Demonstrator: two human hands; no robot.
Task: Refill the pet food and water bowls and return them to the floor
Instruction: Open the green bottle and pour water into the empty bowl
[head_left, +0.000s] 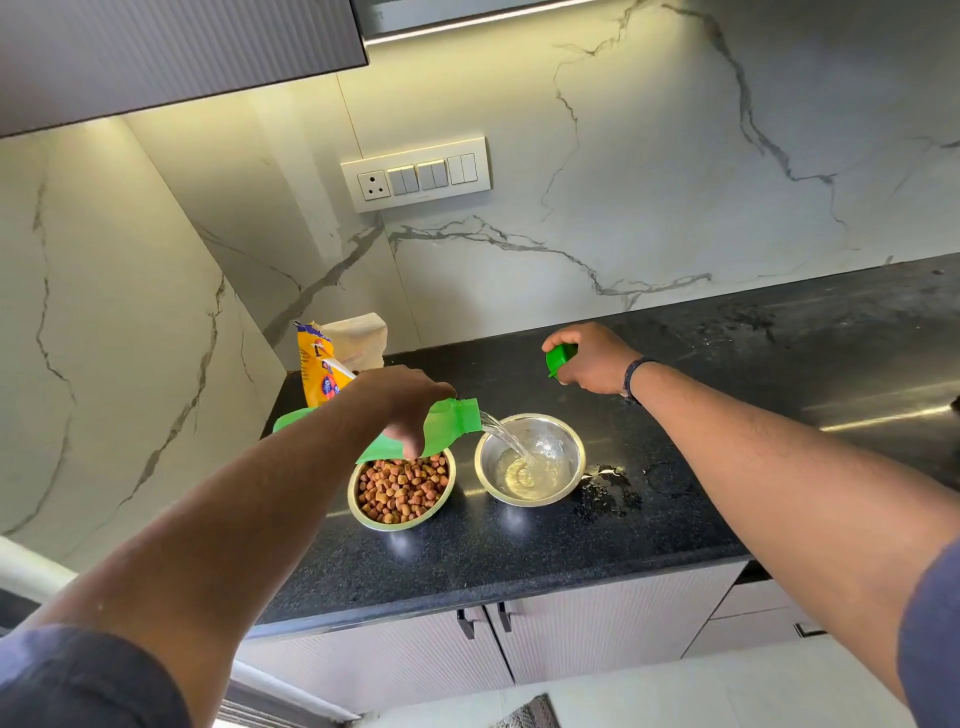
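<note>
Two steel bowls stand side by side on the black counter (519, 561). The left bowl (401, 524) is full of brown kibble. The right bowl (567, 441) holds a little water. My left hand (402, 402) grips a green bottle (449, 426), tipped on its side above the kibble bowl, its mouth pointing right. A stream of water (506, 434) runs from it into the right bowl. My right hand (592, 364) is closed around the green bottle cap (560, 359), behind the water bowl.
A yellow pet food bag (318, 371) stands at the back left corner, with a white paper bag (363, 338) behind it. Water is spilled on the counter (608, 493) right of the water bowl. Cabinet doors (597, 623) sit below the counter edge. A socket panel (415, 174) is on the marble wall.
</note>
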